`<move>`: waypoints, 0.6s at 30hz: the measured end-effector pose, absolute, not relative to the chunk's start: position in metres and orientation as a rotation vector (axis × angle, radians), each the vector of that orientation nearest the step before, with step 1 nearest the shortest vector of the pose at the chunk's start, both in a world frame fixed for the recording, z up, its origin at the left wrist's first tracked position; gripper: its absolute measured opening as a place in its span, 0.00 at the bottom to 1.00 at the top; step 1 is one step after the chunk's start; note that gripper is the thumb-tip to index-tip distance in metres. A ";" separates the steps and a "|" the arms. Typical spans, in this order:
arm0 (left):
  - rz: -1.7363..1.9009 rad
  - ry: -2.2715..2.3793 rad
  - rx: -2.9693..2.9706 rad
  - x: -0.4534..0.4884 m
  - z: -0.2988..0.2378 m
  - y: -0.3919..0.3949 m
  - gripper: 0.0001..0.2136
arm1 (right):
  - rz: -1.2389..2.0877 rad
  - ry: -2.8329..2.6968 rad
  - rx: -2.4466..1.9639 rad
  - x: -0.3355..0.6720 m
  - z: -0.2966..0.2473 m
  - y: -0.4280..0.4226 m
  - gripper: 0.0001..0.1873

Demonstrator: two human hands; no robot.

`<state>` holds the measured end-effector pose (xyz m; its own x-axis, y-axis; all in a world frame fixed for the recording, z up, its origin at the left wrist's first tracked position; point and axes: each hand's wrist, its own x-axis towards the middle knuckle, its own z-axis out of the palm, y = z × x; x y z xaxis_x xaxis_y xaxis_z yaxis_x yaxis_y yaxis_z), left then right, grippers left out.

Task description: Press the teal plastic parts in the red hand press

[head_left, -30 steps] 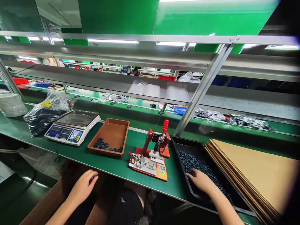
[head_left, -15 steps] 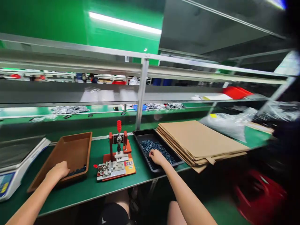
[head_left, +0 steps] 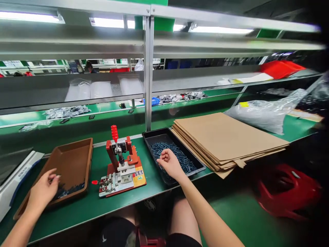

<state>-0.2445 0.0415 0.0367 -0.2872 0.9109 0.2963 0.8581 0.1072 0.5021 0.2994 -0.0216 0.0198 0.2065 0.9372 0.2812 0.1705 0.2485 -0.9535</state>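
Observation:
My left hand [head_left: 44, 189] is raised over the near part of a brown tray [head_left: 74, 145], its thumb and fingertips drawn together. Whatever may be between them is too small to make out. Small dark pieces [head_left: 72, 189] lie along that tray's near end. My right hand [head_left: 171, 165] hovers above a black tray [head_left: 154, 135] with its fingers curled in a pinch, and their contents cannot be made out. Many thin dark-blue pieces [head_left: 186, 159] are heaped in the black tray. Between the trays stands a small red toggle press [head_left: 120, 168] with a red upright handle and a metal fixture.
Stacked cardboard sheets [head_left: 231, 137] lie right of the black tray, with a clear plastic bag [head_left: 259, 115] behind. A white scale [head_left: 19, 181] stands at the far left. A shelf post [head_left: 148, 75] rises behind the press. On the floor at right is a red stool [head_left: 288, 192].
The view has tilted down and shifted. My left hand has lifted from the pieces in the brown tray. My right hand has risen a little from the heap in the black tray.

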 end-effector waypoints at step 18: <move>0.950 1.485 1.387 -0.045 0.036 -0.006 0.30 | 0.983 -1.265 -1.119 0.192 -0.046 -0.051 0.06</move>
<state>-0.0448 -0.0064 0.0360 -0.0026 0.9957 -0.0928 0.3328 0.0884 0.9388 0.1923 -0.0509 -0.0464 0.0760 0.9759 0.2046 0.0429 0.2019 -0.9785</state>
